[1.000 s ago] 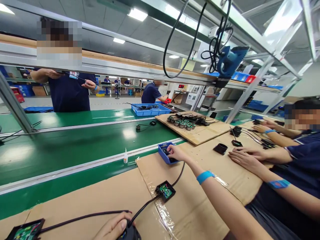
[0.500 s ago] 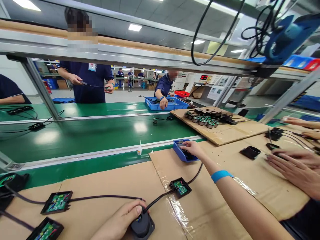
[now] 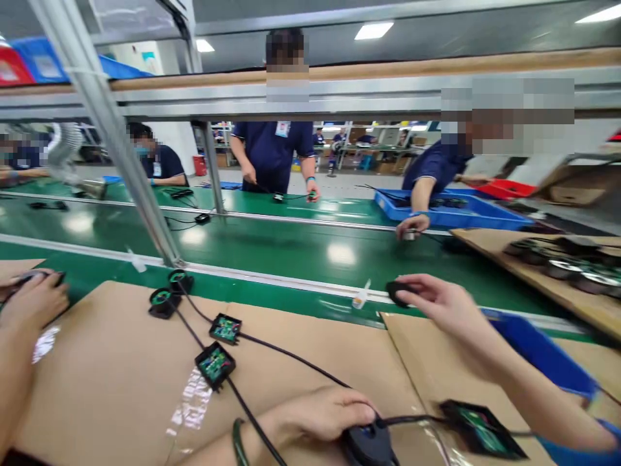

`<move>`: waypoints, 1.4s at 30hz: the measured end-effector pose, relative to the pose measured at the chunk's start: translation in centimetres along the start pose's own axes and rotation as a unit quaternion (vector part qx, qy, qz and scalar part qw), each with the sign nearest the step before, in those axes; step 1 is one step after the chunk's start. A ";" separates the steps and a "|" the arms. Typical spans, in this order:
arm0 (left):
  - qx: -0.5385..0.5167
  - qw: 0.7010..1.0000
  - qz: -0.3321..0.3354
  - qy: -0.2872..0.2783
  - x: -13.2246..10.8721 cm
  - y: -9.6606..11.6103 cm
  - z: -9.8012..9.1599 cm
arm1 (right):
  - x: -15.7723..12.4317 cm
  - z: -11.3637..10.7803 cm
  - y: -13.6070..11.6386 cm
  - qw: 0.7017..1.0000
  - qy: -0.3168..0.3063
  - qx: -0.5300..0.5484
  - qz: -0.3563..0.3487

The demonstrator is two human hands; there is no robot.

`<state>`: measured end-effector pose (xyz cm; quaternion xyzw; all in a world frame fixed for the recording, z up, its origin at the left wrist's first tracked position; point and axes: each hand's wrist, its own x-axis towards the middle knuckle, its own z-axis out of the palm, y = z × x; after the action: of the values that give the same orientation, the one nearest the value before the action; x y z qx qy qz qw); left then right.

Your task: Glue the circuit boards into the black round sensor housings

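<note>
My left hand (image 3: 334,413) is closed on a round black housing (image 3: 371,445) at the bottom of the view, its thumb over the top. A black cable runs from that housing to a black box with a green circuit board (image 3: 485,430). In my right hand (image 3: 444,303) a thin black disc (image 3: 398,294) is pinched between thumb and fingers, held in the air above the far edge of the cardboard. Beneath my right forearm stands a blue bin (image 3: 543,353), partly covered by the arm. Just left of the disc stands a small white bottle (image 3: 361,296).
Two more open boxes with circuit boards (image 3: 215,366) lie on the cardboard (image 3: 121,369), cabled to round black housings (image 3: 163,302). A co-worker's hand (image 3: 36,301) works at the left edge. Across the green belt (image 3: 291,249), another person's hand (image 3: 412,226) holds a part. A metal post (image 3: 121,149) rises at left.
My view has swung left. My right hand has come out of the blue bin with the black disc, while my left hand stays on the round housing.
</note>
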<state>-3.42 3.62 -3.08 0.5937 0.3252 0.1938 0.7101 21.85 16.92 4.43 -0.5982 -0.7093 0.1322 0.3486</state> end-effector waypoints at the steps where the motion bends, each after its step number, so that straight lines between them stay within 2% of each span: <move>1: 0.003 1.000 -0.003 0.001 0.2 -0.2 0.0 | 0.6 2.8 -2.8 0.996 -0.080 0.043 -0.019; 3: 0.008 1.000 -0.008 0.005 0.4 -0.5 0.0 | 1.5 9.0 -8.8 0.974 -0.197 0.099 -0.045; 6: 0.020 1.000 -0.012 0.008 0.6 -0.9 0.0 | 1.9 17.6 -17.3 0.938 -0.314 0.141 -0.047; 8: 0.029 1.000 -0.011 0.004 0.7 -1.0 0.0 | 1.7 21.6 -21.3 0.916 -0.367 0.159 -0.028; 10: 0.033 0.999 -0.010 0.001 0.7 -1.0 0.0 | 1.5 23.5 -23.4 0.893 -0.415 0.175 -0.012; 12: 0.033 0.999 -0.007 0.000 0.6 -0.8 0.1 | 1.1 23.2 -23.4 0.873 -0.449 0.189 -0.003; 14: 0.032 0.999 -0.001 -0.005 0.4 -0.5 0.2 | 0.7 20.8 -21.5 0.861 -0.466 0.203 -0.004; 20: 0.028 0.999 0.016 -0.010 -0.5 0.4 -0.4 | -2.3 8.2 -12.2 0.864 -0.457 0.212 -0.020; 22: 0.036 0.999 0.018 -0.013 -0.4 0.4 -0.4 | -3.1 5.3 -10.2 0.871 -0.454 0.186 -0.027; 23: 0.043 0.999 0.017 -0.016 -0.2 0.4 -0.2 | -3.1 4.6 -9.7 0.875 -0.453 0.167 -0.036; 24: 0.052 0.998 0.017 -0.021 0.0 0.4 0.1 | -2.8 4.4 -9.6 0.880 -0.450 0.146 -0.051; 26: 0.076 0.997 0.014 -0.031 0.5 0.9 0.8 | -1.0 5.8 -10.7 0.889 -0.437 0.099 -0.092; 28: 0.109 0.993 0.015 -0.030 -0.1 2.1 0.7 | 1.6 9.3 -13.3 0.897 -0.418 0.049 -0.135; 29: 0.134 0.991 0.022 -0.018 -1.3 3.1 0.0 | 3.1 11.6 -15.1 0.900 -0.408 0.025 -0.153; 30: 0.159 0.987 0.029 0.000 -3.2 4.2 -1.4 | 4.5 14.1 -17.0 0.902 -0.399 0.002 -0.166; 32: 0.253 0.960 0.065 0.095 -9.3 6.9 -6.1 | 7.1 19.2 -20.9 0.907 -0.378 -0.035 -0.183; 35: 0.340 0.904 0.083 0.247 -21.2 10.0 -16.6 | 9.9 25.5 -25.8 0.914 -0.345 -0.075 -0.198; 37: 0.397 0.854 0.080 0.326 -27.6 10.3 -23.2 | 11.2 28.5 -27.8 0.918 -0.325 -0.095 -0.207; 39: 0.444 0.803 0.072 0.391 -31.1 9.4 -28.0 | 12.2 30.5 -28.8 0.917 -0.314 -0.106 -0.223; 40: 0.464 0.782 0.063 0.411 -31.7 8.7 -29.5 | 12.5 31.3 -29.0 0.914 -0.313 -0.107 -0.234; 42: 0.499 0.754 0.046 0.425 -31.4 7.4 -31.2 | 12.7 32.3 -29.1 0.906 -0.317 -0.102 -0.259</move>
<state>-46.60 6.88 8.77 0.7349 0.6158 0.2687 0.0920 -21.75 29.07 2.94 -0.3519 -0.9222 0.1469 0.0640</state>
